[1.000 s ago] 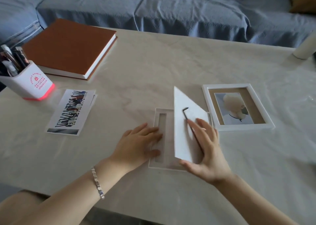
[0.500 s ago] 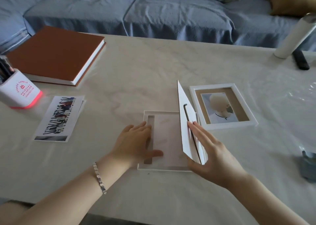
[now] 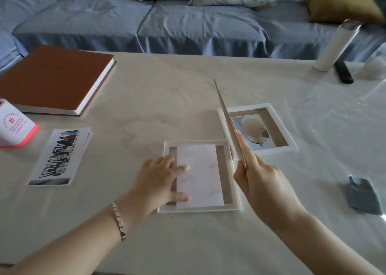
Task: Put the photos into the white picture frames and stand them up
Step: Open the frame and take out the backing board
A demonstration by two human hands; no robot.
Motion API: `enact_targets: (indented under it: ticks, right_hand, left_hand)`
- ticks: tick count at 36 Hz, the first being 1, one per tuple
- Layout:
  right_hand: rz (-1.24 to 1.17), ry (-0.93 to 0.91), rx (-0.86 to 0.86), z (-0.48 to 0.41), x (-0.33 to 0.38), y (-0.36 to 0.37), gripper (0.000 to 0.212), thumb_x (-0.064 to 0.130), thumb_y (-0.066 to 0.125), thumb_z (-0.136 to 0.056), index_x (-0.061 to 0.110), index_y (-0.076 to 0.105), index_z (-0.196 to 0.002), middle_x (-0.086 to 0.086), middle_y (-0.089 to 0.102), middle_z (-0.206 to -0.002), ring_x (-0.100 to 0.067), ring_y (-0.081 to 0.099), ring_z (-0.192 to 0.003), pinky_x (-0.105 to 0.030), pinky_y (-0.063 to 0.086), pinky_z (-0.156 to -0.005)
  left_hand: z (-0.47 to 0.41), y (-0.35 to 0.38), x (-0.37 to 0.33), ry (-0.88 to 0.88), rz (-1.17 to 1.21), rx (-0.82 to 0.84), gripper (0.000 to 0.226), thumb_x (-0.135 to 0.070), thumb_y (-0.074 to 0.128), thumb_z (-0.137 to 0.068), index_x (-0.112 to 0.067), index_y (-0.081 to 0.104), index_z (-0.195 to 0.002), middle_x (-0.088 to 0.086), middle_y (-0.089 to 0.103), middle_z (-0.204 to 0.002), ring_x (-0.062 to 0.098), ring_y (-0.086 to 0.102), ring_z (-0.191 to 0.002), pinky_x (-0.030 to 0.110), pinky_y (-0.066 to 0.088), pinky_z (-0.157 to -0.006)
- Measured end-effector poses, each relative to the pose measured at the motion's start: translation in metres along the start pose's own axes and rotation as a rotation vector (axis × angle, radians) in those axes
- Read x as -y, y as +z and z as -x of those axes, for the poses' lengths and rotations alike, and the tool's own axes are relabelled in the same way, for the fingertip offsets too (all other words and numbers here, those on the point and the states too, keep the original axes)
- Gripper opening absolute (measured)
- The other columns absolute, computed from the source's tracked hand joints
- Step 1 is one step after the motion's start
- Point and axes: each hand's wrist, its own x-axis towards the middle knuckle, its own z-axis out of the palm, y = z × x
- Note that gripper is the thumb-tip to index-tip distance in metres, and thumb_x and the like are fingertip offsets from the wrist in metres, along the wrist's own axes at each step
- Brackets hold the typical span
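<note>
edgewise, backing board [image 3: 234,141] partly hides filled frame [image 3: 275,150]

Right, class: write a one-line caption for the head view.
Left hand rests on the open white frame; right hand holds its backing board on edge.

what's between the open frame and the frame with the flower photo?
The backing board, raised on edge and held by the right hand, stands between them; the head view shows it.
</note>
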Motion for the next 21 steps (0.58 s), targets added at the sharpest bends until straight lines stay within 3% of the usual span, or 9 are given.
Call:
enact_targets:
  ticks: [2,4,5,7,10,12,14,16,21]
  right_hand:
    - [-0.026,-0.015,-0.042,-0.008,-0.001,-0.01,0.035,0.004,0.046,-0.083,0.019,0.046,-0.115,-0.001,0.045,-0.061,-0.016,0.024,-0.052,-0.019,0.02,-0.036]
    - [-0.149,0.041,-0.026,-0.014,-0.005,-0.016,0.022,0.008,0.047,-0.089,0.029,0.045,-0.088,0.003,0.038,-0.053,-0.018,0.037,-0.046,-0.018,0.025,-0.033]
    - [-0.275,0.111,0.005,-0.017,-0.009,-0.016,0.007,0.018,0.043,-0.091,0.02,0.045,-0.084,-0.001,0.042,-0.055,-0.018,0.04,-0.048,-0.022,0.032,-0.039]
    - [-0.492,0.257,-0.064,-0.022,-0.009,-0.015,0.037,0.032,0.036,-0.086,-0.005,0.04,-0.08,-0.016,0.041,-0.061,-0.022,0.037,-0.052,-0.045,0.04,-0.049]
    - [-0.779,0.416,-0.158,-0.035,0.003,-0.012,0.041,0.026,0.039,-0.087,-0.015,0.035,-0.081,-0.033,0.041,-0.069,-0.049,0.045,-0.063,-0.061,0.047,-0.056]
    - [-0.915,0.521,-0.165,-0.039,0.009,-0.009,0.029,0.017,0.039,-0.093,-0.012,0.036,-0.091,-0.039,0.045,-0.083,-0.058,0.046,-0.079,-0.068,0.044,-0.065]
    - [-1.021,0.55,-0.166,-0.043,0.015,-0.005,0.015,0.01,0.037,-0.094,-0.004,0.039,-0.096,-0.027,0.051,-0.082,-0.043,0.054,-0.076,-0.059,0.052,-0.072]
    - [-1.144,0.546,-0.12,-0.047,0.02,-0.002,0.009,0.007,0.037,-0.094,0.001,0.044,-0.098,-0.014,0.055,-0.083,-0.026,0.058,-0.076,-0.043,0.057,-0.069]
    - [-1.408,0.655,-0.151,-0.05,0.008,-0.001,0.02,0.005,0.047,-0.091,0.018,0.062,-0.087,-0.002,0.07,-0.075,-0.021,0.066,-0.073,-0.035,0.056,-0.07]
  left_hand:
    - [0.0,-0.001,0.0,-0.007,0.016,0.0,0.08,-0.071,0.055,-0.069,-0.045,0.025,-0.139,-0.005,0.031,-0.138,0.014,0.027,-0.132,0.031,0.019,-0.107]
    - [-0.001,-0.002,0.001,-0.011,0.038,0.031,0.086,-0.077,0.052,-0.063,-0.045,0.028,-0.138,-0.004,0.032,-0.138,0.015,0.027,-0.132,0.033,0.014,-0.109]
    - [-0.002,-0.004,0.0,-0.016,0.057,0.035,0.092,-0.083,0.046,-0.056,-0.044,0.03,-0.137,-0.004,0.032,-0.137,0.016,0.026,-0.133,0.036,0.01,-0.11]
    - [-0.004,-0.011,-0.003,-0.051,0.2,-0.045,0.102,-0.085,0.027,-0.045,-0.04,0.033,-0.137,-0.004,0.034,-0.138,0.016,0.022,-0.134,0.039,0.007,-0.111]
    - [-0.009,-0.028,-0.009,-0.245,0.695,-0.264,0.09,-0.076,0.05,-0.066,-0.019,0.041,-0.136,0.003,0.045,-0.137,0.019,0.036,-0.13,0.031,0.024,-0.107]
    - [-0.009,-0.046,-0.015,-0.35,1.175,-0.158,0.077,-0.063,0.059,-0.065,-0.008,0.055,-0.119,0.014,0.058,-0.123,0.026,0.056,-0.111,0.034,0.041,-0.095]
    - [-0.008,-0.056,-0.022,-0.351,1.68,0.058,0.048,-0.042,0.066,-0.07,-0.007,0.061,-0.102,0.014,0.067,-0.1,0.025,0.066,-0.085,0.034,0.053,-0.075]
    - [-0.008,-0.056,-0.025,-0.324,1.905,0.126,0.016,-0.011,0.058,-0.084,-0.004,0.061,-0.098,0.008,0.07,-0.08,0.018,0.068,-0.065,0.028,0.057,-0.059]
    - [-0.014,-0.054,-0.014,-0.409,1.919,-0.032,0.028,0.006,0.048,-0.089,-0.006,0.052,-0.115,0.007,0.062,-0.081,0.007,0.06,-0.041,0.018,0.048,-0.039]
